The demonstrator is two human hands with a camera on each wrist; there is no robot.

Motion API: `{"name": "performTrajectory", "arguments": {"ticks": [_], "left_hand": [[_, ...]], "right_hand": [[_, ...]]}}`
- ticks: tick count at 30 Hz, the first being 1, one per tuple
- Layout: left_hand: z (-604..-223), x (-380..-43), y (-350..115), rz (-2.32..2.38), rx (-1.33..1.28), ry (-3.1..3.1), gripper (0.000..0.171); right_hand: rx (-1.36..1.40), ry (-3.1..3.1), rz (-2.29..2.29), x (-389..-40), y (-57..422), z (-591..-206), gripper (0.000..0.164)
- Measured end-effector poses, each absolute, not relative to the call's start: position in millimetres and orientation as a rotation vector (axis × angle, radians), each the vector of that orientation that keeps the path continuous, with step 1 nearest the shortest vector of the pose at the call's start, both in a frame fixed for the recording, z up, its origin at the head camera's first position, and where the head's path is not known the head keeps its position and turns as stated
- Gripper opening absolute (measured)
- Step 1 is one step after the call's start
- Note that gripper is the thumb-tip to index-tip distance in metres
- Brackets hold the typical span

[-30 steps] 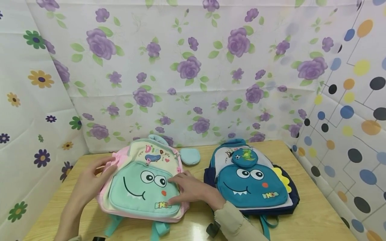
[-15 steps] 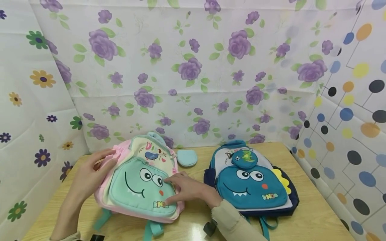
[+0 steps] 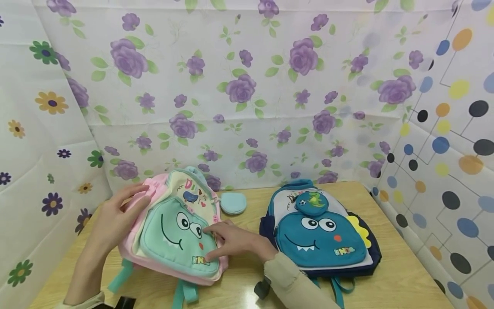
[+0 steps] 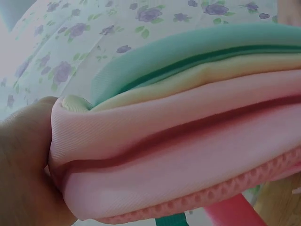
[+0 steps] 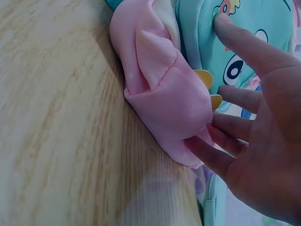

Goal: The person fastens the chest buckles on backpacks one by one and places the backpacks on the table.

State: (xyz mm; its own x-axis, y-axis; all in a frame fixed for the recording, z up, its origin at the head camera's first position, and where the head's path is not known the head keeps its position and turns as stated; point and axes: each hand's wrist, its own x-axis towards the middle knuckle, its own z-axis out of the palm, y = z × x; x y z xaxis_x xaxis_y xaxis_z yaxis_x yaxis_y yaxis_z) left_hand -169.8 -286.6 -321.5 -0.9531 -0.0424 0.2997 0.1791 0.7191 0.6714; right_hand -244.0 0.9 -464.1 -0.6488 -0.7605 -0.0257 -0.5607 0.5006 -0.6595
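A pink and cream backpack [image 3: 179, 234] with a mint-green dinosaur-face front pocket lies tilted on the table, its left side raised. My left hand [image 3: 115, 216] grips the pink left side, thumb toward the front; in the left wrist view that hand [image 4: 28, 160] holds the bag's pink edge [image 4: 141, 150]. At the opposite side, my right hand [image 3: 237, 240] holds the bag, its thumb on the front pocket. In the right wrist view the right hand's fingers [image 5: 235, 125] lie around the pink side pocket [image 5: 174, 99]. The back of the bag is hidden.
A blue dinosaur backpack [image 3: 322, 240] with a round teal pouch [image 3: 311, 203] lies to the right. Beside the pink bag's top sits a small light-blue pouch [image 3: 233, 203]. Patterned cloths [image 3: 239, 141] enclose the wooden table [image 3: 405, 266] at the back and sides.
Both hands have shifted the pink backpack a little to the left and turned it, its left side coming up higher. The light-blue pouch moved left with it. The blue backpack stayed in place.
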Motion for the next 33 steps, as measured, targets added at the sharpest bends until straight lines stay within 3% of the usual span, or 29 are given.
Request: {"name": "performTrajectory", "arguments": {"ticks": [10, 22, 33], "left_hand": [[-299.6, -167.8, -268.9, -1.06, -0.152, -2.67, 0.058], [-288.4, -169.0, -260.8, -1.121, -0.392, -2.665, 0.052], [-281.4, -172.4, -245.2, -1.094, -0.462, -2.669, 0.049]], "right_hand": [[-1.103, 2.335, -0.958, -250.7, -5.7, -467.8, 0.076], [-1.14, 2.236, -1.0, -255.0, -11.5, -471.2, 0.075], [-1.174, 2.183, -1.04, -258.0, -20.8, -475.4, 0.074]]}}
